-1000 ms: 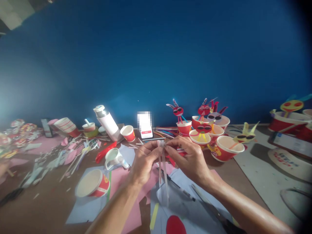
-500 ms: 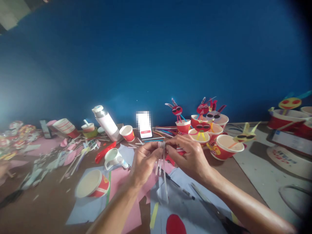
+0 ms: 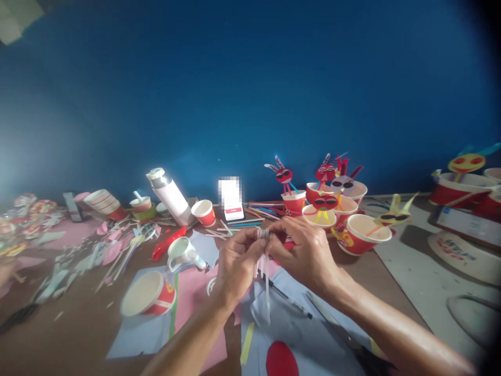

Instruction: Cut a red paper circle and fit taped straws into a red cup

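Note:
My left hand (image 3: 240, 258) is closed in a pinch on thin white strips (image 3: 267, 292), with the long ends hanging down over the paper. Thumb and fingers of my right hand (image 3: 303, 248) pinch the same strips at their bunched top, close against the left fingertips. A greyish band shows at the pinch; its kind is too small to make out. Below lie blue-grey paper (image 3: 282, 329), a black pen (image 3: 291, 303) and scissors (image 3: 332, 324). A red paper oval (image 3: 282, 360) rests near the front edge. Behind my left hand shows a white ring (image 3: 212, 286), partly hidden.
Paper cups (image 3: 362, 240) with paper-faced figures stand at the right back. To the left are a tipped paper cup (image 3: 162, 297), a white mug (image 3: 183, 254), a white bottle (image 3: 170, 196) and paper scraps (image 3: 113, 250). A phone (image 3: 231, 201) leans by the blue wall.
Both hands have shifted slightly right with the strips, and the fingers pinch closer at the top. The white ring behind my left hand has come into sight.

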A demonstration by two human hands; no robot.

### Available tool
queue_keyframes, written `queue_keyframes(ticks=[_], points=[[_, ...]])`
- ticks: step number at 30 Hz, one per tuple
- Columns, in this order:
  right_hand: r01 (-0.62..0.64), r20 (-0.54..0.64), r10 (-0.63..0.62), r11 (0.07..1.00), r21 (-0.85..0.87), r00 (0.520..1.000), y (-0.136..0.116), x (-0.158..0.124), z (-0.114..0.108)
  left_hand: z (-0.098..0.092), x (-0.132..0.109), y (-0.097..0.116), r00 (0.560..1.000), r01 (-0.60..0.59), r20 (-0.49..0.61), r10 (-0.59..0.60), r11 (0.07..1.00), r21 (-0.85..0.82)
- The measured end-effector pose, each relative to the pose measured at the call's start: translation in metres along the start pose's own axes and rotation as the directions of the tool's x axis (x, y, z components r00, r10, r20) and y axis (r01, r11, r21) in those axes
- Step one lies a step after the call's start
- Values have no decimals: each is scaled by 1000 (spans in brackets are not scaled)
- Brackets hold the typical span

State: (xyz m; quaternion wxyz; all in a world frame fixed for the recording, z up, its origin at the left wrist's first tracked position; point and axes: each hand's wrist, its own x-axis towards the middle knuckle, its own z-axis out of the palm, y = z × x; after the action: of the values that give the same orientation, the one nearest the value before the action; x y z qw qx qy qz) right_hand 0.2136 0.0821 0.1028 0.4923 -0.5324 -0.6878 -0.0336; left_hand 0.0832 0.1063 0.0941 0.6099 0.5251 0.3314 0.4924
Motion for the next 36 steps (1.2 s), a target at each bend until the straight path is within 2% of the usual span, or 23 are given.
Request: queue_keyframes(ticks=[3,7,9,13,17,23,30,36], points=[[-119,36,117,991,62,993,0,0,1,-2,1,0,999,35,11,-34,998,-51],[-247,150,221,951,184,964,3,0,2,-8,3,4,994,100,48,-95,989,-108],[-329,231,267,898,292,936,6,0,3,-11,5,6,985,160,85,-148,974,-162],[-488,362,341,721,492,868,14,2,6,-13,9,10,961,269,151,-234,920,-285],[-504,372,340,604,618,864,18,6,7,-12,10,11,949,303,191,-252,898,-318],[-597,516,300,413,688,802,16,6,8,-12,9,8,939,324,224,-262,893,-313],[-596,494,340,356,720,800,13,7,8,-9,8,9,930,331,254,-266,906,-264],[-641,554,326,335,690,766,14,9,7,-8,6,7,970,219,146,-193,958,-184]])
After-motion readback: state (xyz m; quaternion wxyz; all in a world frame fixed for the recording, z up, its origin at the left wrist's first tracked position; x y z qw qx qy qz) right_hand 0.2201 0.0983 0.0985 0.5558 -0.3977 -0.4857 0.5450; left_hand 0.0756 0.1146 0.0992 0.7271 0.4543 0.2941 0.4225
